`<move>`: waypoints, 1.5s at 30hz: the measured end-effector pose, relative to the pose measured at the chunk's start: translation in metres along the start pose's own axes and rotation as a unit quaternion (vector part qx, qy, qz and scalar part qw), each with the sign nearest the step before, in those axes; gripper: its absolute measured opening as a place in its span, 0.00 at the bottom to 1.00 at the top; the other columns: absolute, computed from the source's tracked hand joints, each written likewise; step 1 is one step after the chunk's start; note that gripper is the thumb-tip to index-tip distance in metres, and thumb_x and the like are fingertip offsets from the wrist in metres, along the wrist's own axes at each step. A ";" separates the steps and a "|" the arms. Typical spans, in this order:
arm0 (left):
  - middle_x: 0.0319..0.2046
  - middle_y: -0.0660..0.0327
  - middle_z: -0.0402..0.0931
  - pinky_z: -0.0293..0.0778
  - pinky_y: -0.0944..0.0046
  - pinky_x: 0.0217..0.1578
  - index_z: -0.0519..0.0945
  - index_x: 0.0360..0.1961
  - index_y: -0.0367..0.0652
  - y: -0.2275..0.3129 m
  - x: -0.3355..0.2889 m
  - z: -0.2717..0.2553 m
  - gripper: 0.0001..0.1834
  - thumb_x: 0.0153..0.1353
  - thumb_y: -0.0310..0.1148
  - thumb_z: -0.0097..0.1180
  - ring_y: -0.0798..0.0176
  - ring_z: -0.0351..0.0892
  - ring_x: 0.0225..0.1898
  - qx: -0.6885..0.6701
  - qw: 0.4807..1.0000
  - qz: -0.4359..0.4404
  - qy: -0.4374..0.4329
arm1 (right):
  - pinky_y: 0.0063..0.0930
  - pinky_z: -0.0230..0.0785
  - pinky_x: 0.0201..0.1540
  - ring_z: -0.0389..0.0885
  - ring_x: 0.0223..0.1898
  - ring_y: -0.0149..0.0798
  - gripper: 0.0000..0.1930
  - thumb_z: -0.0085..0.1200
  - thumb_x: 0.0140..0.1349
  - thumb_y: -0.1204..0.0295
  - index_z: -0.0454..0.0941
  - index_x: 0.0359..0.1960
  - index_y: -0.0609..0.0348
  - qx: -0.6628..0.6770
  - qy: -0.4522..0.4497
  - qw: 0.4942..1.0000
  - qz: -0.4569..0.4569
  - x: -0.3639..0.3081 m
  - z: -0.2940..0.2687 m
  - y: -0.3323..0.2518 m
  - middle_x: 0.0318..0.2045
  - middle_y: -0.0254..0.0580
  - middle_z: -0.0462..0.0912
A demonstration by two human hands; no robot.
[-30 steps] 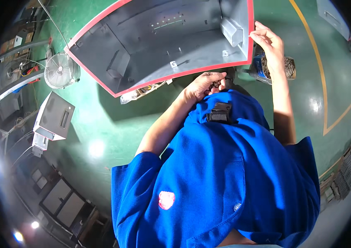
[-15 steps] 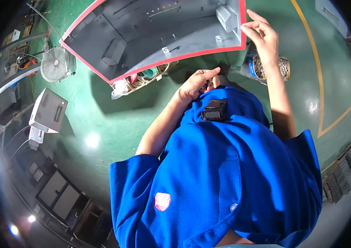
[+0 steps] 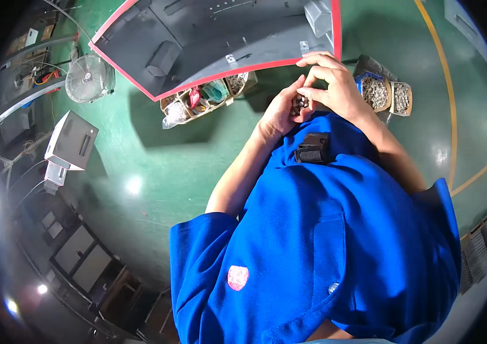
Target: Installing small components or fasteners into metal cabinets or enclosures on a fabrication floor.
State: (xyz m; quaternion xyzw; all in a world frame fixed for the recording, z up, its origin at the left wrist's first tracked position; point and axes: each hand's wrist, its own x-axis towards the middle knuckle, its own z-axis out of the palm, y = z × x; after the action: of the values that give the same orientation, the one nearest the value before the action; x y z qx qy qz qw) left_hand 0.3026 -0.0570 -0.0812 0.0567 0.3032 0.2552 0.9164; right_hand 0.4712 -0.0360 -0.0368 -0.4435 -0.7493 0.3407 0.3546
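My left hand (image 3: 279,114) is cupped, palm up, around a small pile of metal fasteners (image 3: 299,105); their exact kind is too small to tell. Over that palm bends my right hand (image 3: 338,89), its thumb and index finger close together at the pile and its other fingers curled above. Whether a piece sits between those fingertips is hidden. Just beyond both hands is a large dark grey metal panel or shell with a red rim (image 3: 238,70). Small square fittings (image 3: 231,58) and a grey block (image 3: 318,17) are on its inner face.
A divided box (image 3: 202,114) with plastic bags and small parts sits below the panel's near edge. Two containers of small metal parts (image 3: 376,92) stand right of my hands. A round fan (image 3: 87,77) and a white metal box (image 3: 71,140) are at the left.
My right hand has come from the panel's right edge down and left to my left palm. The view has shifted slightly. My left hand still holds the fasteners.
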 end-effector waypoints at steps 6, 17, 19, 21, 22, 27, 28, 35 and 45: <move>0.20 0.66 0.65 0.55 0.79 0.13 0.69 0.31 0.48 -0.001 0.009 0.007 0.13 0.67 0.45 0.43 0.76 0.61 0.17 0.071 0.995 0.051 0.047 | 0.34 0.64 0.52 0.73 0.49 0.44 0.10 0.63 0.46 0.70 0.74 0.21 0.62 0.029 -0.048 0.998 -0.004 0.000 -0.001 0.031 0.42 0.44 0.78; 0.16 0.66 0.66 0.49 0.75 0.11 0.68 0.20 0.46 -0.002 0.027 0.000 0.21 0.68 0.46 0.43 0.75 0.57 0.14 0.179 0.978 0.029 0.099 | 0.42 0.67 0.51 0.77 0.24 0.30 0.07 0.61 0.45 0.79 0.81 0.29 0.60 0.187 0.073 0.940 -0.278 0.030 -0.097 -0.041 0.21 0.34 0.81; 0.15 0.66 0.66 0.48 0.75 0.11 0.69 0.18 0.46 0.007 0.035 0.008 0.22 0.68 0.46 0.43 0.76 0.56 0.13 0.224 0.972 0.010 0.062 | 0.38 0.68 0.51 0.79 0.26 0.34 0.07 0.63 0.48 0.74 0.81 0.30 0.59 0.241 -0.021 0.898 -0.367 0.028 -0.140 -0.061 0.25 0.37 0.82; 0.16 0.66 0.67 0.48 0.75 0.11 0.69 0.18 0.46 0.007 0.038 -0.001 0.22 0.68 0.46 0.43 0.77 0.55 0.13 0.235 0.971 0.011 0.047 | 0.38 0.68 0.50 0.79 0.26 0.34 0.07 0.63 0.48 0.74 0.81 0.30 0.59 0.288 -0.102 0.867 -0.395 0.020 -0.160 -0.069 0.25 0.37 0.82; 0.16 0.67 0.67 0.49 0.76 0.12 0.69 0.18 0.46 0.012 0.044 0.004 0.23 0.68 0.46 0.43 0.77 0.55 0.13 0.239 0.971 0.001 0.018 | 0.37 0.68 0.50 0.79 0.27 0.34 0.08 0.63 0.48 0.74 0.81 0.30 0.59 0.297 -0.121 0.864 -0.388 0.012 -0.174 -0.070 0.25 0.37 0.82; 0.16 0.67 0.66 0.50 0.75 0.14 0.68 0.18 0.46 0.010 0.055 -0.001 0.23 0.68 0.46 0.43 0.77 0.55 0.13 0.241 0.970 0.012 0.021 | 0.37 0.68 0.49 0.79 0.28 0.34 0.08 0.63 0.48 0.74 0.81 0.31 0.59 0.351 -0.191 0.854 -0.333 -0.011 -0.206 -0.073 0.26 0.37 0.82; 0.15 0.67 0.66 0.51 0.75 0.14 0.68 0.18 0.46 0.012 0.057 -0.002 0.23 0.68 0.47 0.43 0.77 0.56 0.13 0.237 0.971 0.008 0.016 | 0.36 0.68 0.49 0.79 0.28 0.35 0.08 0.63 0.48 0.74 0.81 0.32 0.59 0.355 -0.195 0.854 -0.325 -0.014 -0.209 -0.077 0.27 0.37 0.82; 0.14 0.66 0.66 0.53 0.75 0.14 0.68 0.17 0.46 0.023 0.052 0.028 0.23 0.68 0.47 0.43 0.75 0.58 0.13 0.247 0.969 -0.001 -0.015 | 0.35 0.69 0.48 0.80 0.30 0.35 0.10 0.63 0.48 0.74 0.81 0.33 0.59 0.362 -0.156 0.873 -0.287 -0.030 -0.237 -0.132 0.28 0.38 0.83; 0.15 0.66 0.67 0.55 0.75 0.15 0.69 0.16 0.46 0.056 0.138 0.107 0.24 0.67 0.47 0.44 0.75 0.60 0.13 0.253 0.966 0.044 -0.010 | 0.33 0.69 0.46 0.80 0.32 0.35 0.11 0.64 0.48 0.73 0.81 0.35 0.58 0.408 -0.142 0.854 -0.290 0.007 -0.308 -0.124 0.30 0.38 0.83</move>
State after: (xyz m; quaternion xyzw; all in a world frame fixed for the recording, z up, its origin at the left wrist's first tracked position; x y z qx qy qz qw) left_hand 0.4354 0.0659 -0.0525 0.3023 0.3460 0.2094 0.8632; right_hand 0.6731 -0.0158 0.2264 0.0316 -0.6798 0.5566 0.4766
